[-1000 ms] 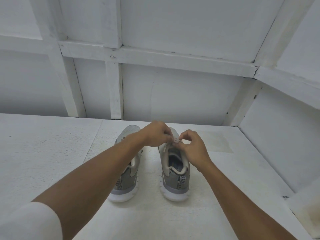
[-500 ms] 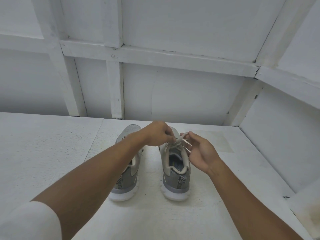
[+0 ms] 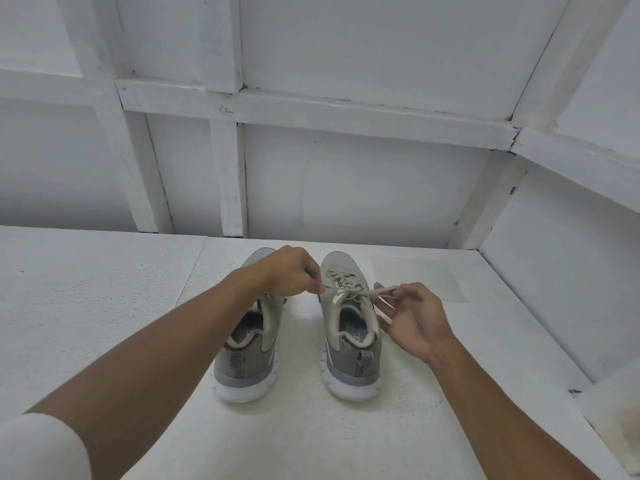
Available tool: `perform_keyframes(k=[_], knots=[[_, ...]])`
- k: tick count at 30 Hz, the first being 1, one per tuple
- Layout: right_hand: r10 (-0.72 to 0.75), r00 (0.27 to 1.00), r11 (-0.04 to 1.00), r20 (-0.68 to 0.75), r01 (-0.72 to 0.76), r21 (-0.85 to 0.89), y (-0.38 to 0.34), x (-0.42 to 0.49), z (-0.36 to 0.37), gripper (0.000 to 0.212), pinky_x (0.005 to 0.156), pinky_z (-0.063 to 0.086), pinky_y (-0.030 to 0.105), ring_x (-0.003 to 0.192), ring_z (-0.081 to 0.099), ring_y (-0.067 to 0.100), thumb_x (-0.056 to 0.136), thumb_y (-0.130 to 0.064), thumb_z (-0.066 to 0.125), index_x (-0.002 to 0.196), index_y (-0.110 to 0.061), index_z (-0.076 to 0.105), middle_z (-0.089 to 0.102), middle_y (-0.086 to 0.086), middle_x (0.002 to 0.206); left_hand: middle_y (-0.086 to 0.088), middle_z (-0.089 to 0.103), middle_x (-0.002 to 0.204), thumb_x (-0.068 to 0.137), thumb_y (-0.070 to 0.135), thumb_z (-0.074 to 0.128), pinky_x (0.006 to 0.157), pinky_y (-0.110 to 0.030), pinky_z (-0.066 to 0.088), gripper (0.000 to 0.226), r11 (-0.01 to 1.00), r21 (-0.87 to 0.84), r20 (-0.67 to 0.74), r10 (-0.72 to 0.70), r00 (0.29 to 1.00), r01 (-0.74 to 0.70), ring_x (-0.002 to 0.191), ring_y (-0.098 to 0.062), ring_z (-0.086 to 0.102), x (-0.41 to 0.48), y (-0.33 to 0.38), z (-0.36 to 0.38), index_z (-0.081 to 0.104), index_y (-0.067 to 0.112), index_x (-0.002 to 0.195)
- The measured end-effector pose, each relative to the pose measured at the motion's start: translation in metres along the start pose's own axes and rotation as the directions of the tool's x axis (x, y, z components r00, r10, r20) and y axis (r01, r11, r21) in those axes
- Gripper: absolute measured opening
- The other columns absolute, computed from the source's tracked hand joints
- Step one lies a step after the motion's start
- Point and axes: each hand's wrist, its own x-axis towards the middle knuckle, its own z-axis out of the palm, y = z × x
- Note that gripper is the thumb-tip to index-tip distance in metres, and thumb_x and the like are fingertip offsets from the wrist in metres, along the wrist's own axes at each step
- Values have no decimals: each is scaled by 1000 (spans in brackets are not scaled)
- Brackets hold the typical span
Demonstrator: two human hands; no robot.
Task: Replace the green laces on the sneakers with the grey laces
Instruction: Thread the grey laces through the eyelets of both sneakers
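Two grey sneakers with white soles stand side by side on the white table, heels toward me: the left sneaker (image 3: 247,355) and the right sneaker (image 3: 349,344). A pale grey lace (image 3: 348,292) is threaded through the right sneaker's eyelets. My left hand (image 3: 289,271) hovers above the gap between the shoes and pinches one lace end. My right hand (image 3: 412,317), just right of the shoe, pinches the other end, which stretches out to the right. My left forearm hides the left sneaker's lacing. No green lace shows.
The white table (image 3: 104,306) ends at a white panelled back wall (image 3: 346,188) and a white side wall (image 3: 561,289) on the right. A faint stain (image 3: 415,275) marks the surface beyond the right sneaker.
Both hands were together over the right sneaker's tongue a second ago. They have since drawn apart, the right hand moving right and nearer me, pulling the lace ends taut.
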Motion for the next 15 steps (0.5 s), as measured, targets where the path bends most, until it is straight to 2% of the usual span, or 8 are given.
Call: perform_keyframes(k=[4, 5, 6, 7, 9, 11, 13, 15], knots=[[-50, 997, 992, -60, 56, 115, -15, -7, -10, 35, 81, 38, 39, 98, 61, 22, 80, -30, 59, 53, -19, 40, 64, 1, 85, 15, 63, 74, 88, 39, 67, 60, -17, 35, 17, 1000, 25, -16, -11, 1000, 12, 72, -2, 54, 0, 0, 0, 75, 24, 86], [-44, 993, 997, -108, 50, 54, -18, -7, -12, 35, 77, 39, 37, 95, 62, 22, 84, -30, 59, 55, -19, 42, 64, 1, 81, 14, 64, 77, 88, 40, 67, 60, -17, 36, 17, 999, 41, -14, -13, 1000, 13, 74, -3, 55, 1, 0, 0, 75, 25, 88], [-60, 982, 993, -180, 41, -107, -20, -8, -14, 33, 74, 41, 36, 92, 63, 21, 89, -29, 59, 60, -19, 46, 63, 0, 77, 13, 66, 81, 89, 41, 66, 61, -17, 38, 18, 998, 59, -10, -13, 1000, 14, 78, -7, 58, 1, 1, 0, 75, 25, 92], [-113, 962, 938, -249, 20, -347, -20, -8, -17, 28, 73, 43, 35, 92, 64, 21, 92, -29, 58, 67, -18, 52, 64, 0, 78, 12, 68, 87, 89, 41, 66, 65, -18, 40, 20, 997, 71, -2, -18, 1000, 18, 85, -9, 61, 1, 1, 0, 75, 26, 98], [-271, 921, 676, -280, -25, -737, -19, -8, -17, 21, 78, 48, 34, 96, 64, 20, 95, -30, 58, 82, -14, 60, 68, 1, 90, 9, 67, 111, 88, 42, 66, 82, -22, 44, 36, 993, 114, 29, -30, 999, 27, 105, -14, 60, -1, 2, -1, 66, 26, 121], [-389, 904, 491, -179, 38, -871, -17, -10, -15, 16, 81, 50, 33, 97, 63, 18, 93, -30, 61, 88, -14, 60, 67, 1, 96, 5, 59, 128, 88, 43, 66, 95, -28, 40, 51, 986, 165, -4, -33, 999, 33, 119, -18, 52, -1, 8, 0, 55, 24, 134], [-458, 889, 373, -15, 177, -911, -14, -16, -2, 7, 75, 47, 20, 93, 62, 10, 90, -23, 65, 91, -17, 61, 66, -4, 95, -3, 64, 120, 93, 38, 56, 88, -30, 43, 32, 988, 141, -153, -43, 987, 64, 112, -23, 56, 1, 15, 7, 64, 17, 115], [-488, 858, 239, 161, 309, -921, -9, -20, 13, 5, 69, 42, 7, 87, 60, 0, 88, -20, 68, 89, -20, 63, 67, -8, 91, -15, 68, 101, 98, 36, 42, 73, -33, 44, 35, 987, 38, -296, -137, 945, 155, 93, -30, 60, 1, 27, 15, 57, 9, 80]])
